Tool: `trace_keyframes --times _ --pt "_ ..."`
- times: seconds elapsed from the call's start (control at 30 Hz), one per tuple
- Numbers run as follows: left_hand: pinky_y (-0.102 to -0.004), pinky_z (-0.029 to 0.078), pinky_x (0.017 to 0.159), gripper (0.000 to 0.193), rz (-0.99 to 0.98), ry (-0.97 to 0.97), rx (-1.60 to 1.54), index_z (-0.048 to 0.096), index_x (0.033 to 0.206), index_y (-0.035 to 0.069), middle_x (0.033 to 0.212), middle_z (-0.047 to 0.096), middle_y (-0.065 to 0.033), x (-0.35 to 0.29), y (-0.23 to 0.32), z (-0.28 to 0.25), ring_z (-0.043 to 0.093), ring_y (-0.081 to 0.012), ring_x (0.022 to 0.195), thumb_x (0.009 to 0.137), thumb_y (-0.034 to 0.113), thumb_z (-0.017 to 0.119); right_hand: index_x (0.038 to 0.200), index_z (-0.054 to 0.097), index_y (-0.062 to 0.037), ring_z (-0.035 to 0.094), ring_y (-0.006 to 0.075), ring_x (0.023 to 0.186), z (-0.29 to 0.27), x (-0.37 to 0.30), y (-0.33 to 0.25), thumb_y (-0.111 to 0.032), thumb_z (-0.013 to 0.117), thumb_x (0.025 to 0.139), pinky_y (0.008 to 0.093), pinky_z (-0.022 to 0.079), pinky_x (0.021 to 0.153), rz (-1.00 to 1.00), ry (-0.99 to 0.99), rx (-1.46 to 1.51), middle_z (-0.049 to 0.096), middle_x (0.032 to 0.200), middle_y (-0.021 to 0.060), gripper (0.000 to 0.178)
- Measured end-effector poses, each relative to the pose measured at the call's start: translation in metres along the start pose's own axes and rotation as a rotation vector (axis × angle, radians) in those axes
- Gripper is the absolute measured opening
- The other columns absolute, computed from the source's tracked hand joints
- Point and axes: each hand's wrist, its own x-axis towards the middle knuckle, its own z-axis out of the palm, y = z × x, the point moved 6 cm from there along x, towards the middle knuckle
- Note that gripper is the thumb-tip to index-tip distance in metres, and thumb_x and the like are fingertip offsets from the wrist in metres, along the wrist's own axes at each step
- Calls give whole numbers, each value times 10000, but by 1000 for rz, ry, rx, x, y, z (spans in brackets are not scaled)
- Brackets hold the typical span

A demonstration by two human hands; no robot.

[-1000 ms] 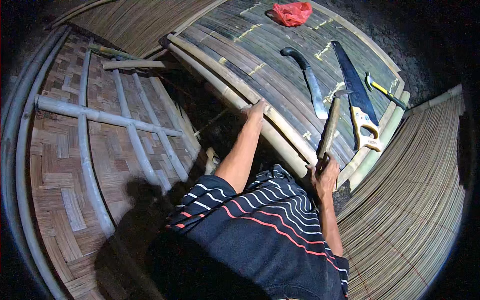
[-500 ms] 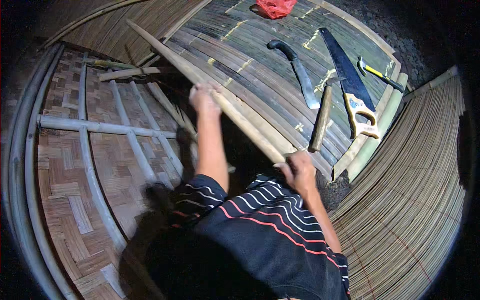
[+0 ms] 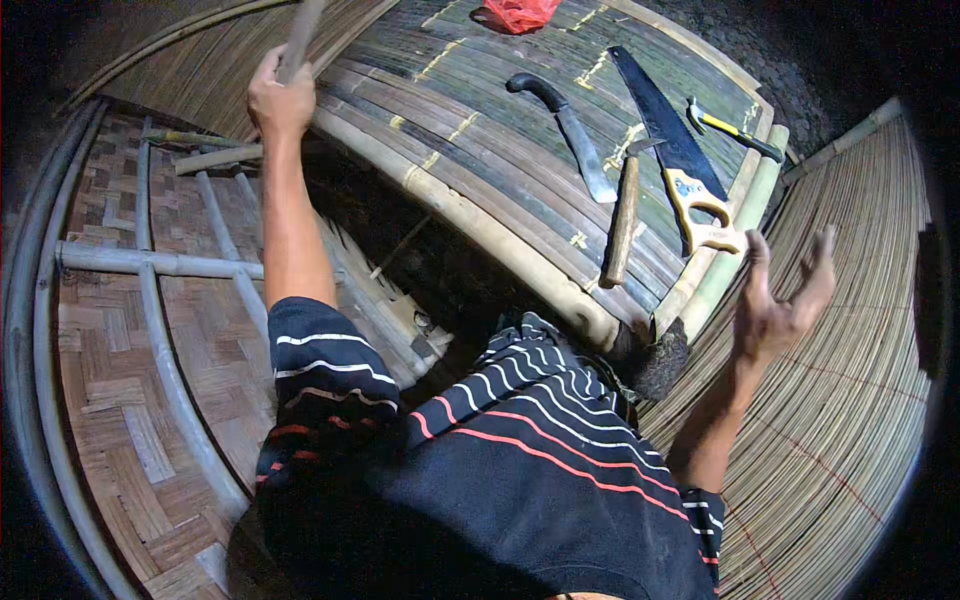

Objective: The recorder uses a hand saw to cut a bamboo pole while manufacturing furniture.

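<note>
My left hand [image 3: 283, 98] is raised at the upper left, closed around a pale bamboo or wooden pole [image 3: 300, 42] that runs out past the top edge of the picture. My right hand [image 3: 782, 305] hangs over the reed screen on the right, fingers spread and empty. Between them lies a slatted bamboo platform [image 3: 500, 165]. On it rest a machete [image 3: 585, 150] with a black curved handle, a wooden-handled tool [image 3: 624, 220] with a small metal head, a handsaw [image 3: 672, 130] with a pale handle, and a yellow-and-black hammer [image 3: 735, 130].
A red plastic bag [image 3: 522, 14] sits at the platform's far side. On the left stands a woven bamboo panel [image 3: 120, 360] with bamboo poles across it. A thick bamboo pole [image 3: 490, 230] edges the platform's near side. A reed screen [image 3: 830, 420] fills the right.
My right hand has let go of the pole's near end and moved right, opening. My left hand has lifted the pole up and to the left, away from the platform's near edge.
</note>
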Motion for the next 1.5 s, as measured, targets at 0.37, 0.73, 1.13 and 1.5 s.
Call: trace_keyframes --times 0.37,0.73,1.13,1.5 --pt "-416 481 766 483 746 -475 -108 707 1063 91 833 625 -93 -109 23 79 615 -320 793 586 149 652 1574 442 -217 437 316 1464 24 -30 95 -213 946 620 564 270 1252 -140 -1002 -566 499 1551 150 1080" --pt "-502 367 1128 535 -212 -123 58 599 1351 44 1344 542 -237 -156 -132 103 470 -427 1291 821 -14 639 908 754 -29 660 388 610 103 -196 40 -422 806 865 459 519 608 224 -1096 64 659 677 211 399" --pt "-319 503 539 728 -1406 -251 -666 501 1371 -23 863 540 -68 -351 -31 179 530 -166 616 921 476 782 758 682 -30 664 397 585 132 -219 9 -475 791 867 481 513 564 168 -961 105 649 626 194 471" --pt "-471 501 955 364 -1352 -279 -1286 558 1109 26 1072 633 -147 -301 -87 208 594 -291 1014 1090 319 344 729 715 -44 700 394 621 169 -222 -15 -602 746 824 503 562 605 182 -873 179 685 656 193 567"
